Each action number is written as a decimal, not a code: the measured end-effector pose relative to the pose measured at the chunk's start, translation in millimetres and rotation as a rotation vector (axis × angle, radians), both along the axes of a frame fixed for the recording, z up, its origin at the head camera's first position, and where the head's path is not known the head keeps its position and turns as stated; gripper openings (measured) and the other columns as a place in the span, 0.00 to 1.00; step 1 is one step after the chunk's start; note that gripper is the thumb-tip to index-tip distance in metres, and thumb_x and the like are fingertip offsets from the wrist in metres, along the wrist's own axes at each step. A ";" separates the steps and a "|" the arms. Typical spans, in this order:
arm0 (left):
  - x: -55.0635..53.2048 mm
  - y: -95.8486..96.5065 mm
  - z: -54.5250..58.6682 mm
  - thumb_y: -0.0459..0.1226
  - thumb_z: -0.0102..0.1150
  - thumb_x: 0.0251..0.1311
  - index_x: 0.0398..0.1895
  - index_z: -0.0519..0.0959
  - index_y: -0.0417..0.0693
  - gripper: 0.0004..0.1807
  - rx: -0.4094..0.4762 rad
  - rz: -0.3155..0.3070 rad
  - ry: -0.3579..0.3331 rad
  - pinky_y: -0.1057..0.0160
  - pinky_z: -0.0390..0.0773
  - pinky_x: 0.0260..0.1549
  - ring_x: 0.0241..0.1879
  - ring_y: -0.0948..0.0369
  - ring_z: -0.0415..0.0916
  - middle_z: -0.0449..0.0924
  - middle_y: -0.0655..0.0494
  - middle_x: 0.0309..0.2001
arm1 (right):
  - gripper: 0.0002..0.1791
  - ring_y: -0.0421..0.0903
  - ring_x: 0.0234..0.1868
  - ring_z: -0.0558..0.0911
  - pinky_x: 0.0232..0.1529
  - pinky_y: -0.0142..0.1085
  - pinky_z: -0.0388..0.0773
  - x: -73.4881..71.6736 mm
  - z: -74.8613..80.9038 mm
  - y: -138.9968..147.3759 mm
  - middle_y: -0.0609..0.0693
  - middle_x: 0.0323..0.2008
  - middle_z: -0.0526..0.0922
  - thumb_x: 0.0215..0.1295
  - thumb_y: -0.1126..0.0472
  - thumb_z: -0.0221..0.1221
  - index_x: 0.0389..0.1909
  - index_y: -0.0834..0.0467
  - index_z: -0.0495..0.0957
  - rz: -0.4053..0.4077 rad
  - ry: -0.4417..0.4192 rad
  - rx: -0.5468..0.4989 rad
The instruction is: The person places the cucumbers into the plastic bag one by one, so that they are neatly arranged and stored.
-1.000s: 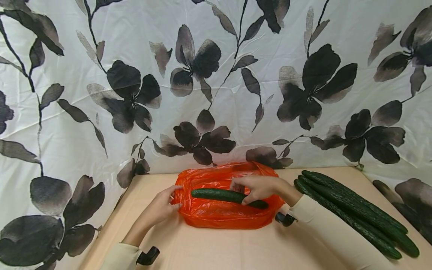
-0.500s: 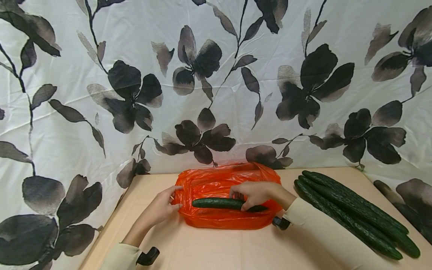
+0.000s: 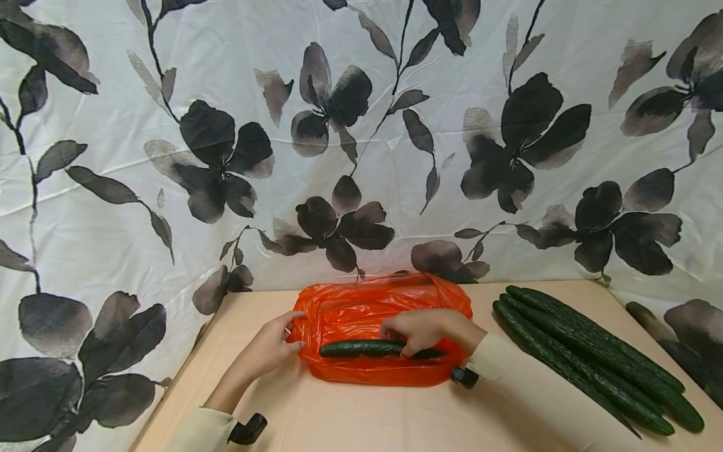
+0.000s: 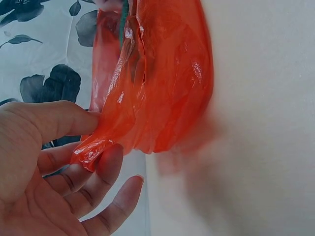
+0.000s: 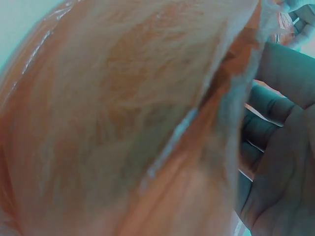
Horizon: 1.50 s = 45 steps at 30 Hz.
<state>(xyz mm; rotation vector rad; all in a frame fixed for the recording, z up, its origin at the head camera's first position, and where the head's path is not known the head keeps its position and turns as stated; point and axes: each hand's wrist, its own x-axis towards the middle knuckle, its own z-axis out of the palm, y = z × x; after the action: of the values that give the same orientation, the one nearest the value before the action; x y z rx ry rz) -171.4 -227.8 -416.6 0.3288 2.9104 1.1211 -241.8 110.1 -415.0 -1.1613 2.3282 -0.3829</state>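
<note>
A red plastic bag [image 3: 390, 370] lies open on the table, its mouth facing up. My left hand [image 3: 273, 345] pinches the bag's left end between thumb and fingers, as the left wrist view shows with the gathered plastic [image 4: 101, 145]. Inside the bag's opening, my right hand [image 3: 420, 331] grips a dark green cucumber [image 3: 358, 348] near its right part. The cucumber lies roughly level, left to right. In the right wrist view, the translucent bag [image 5: 98, 123] covers much of the picture and hides the cucumber, while part of my right hand [image 5: 280, 132] shows at the right.
Several long cucumbers [image 3: 593, 358] lie side by side at the table's right, close to my right sleeve [image 3: 536, 383]. A white cloth with dark flowers [image 3: 395, 157] hangs behind the pale table [image 3: 384, 417].
My right hand has lowered the cucumber into the bag and shifted slightly left and toward me. The left hand has stayed at the bag's left end.
</note>
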 end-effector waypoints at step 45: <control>-32.5 -14.2 -3.1 0.24 0.68 0.55 0.65 0.74 0.38 0.31 0.006 -0.021 -0.024 0.67 0.77 0.31 0.34 0.59 0.73 0.75 0.53 0.38 | 0.15 0.38 0.40 0.77 0.44 0.31 0.78 -22.8 -4.7 -4.7 0.40 0.38 0.80 0.62 0.59 0.69 0.46 0.41 0.78 -0.044 -0.133 -0.026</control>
<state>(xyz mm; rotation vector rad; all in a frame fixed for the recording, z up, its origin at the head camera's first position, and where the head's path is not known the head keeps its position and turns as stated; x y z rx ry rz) -203.9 -242.1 -419.7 0.3426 2.8765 1.1230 -264.6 105.4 -419.6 -1.0651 2.2421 -0.4921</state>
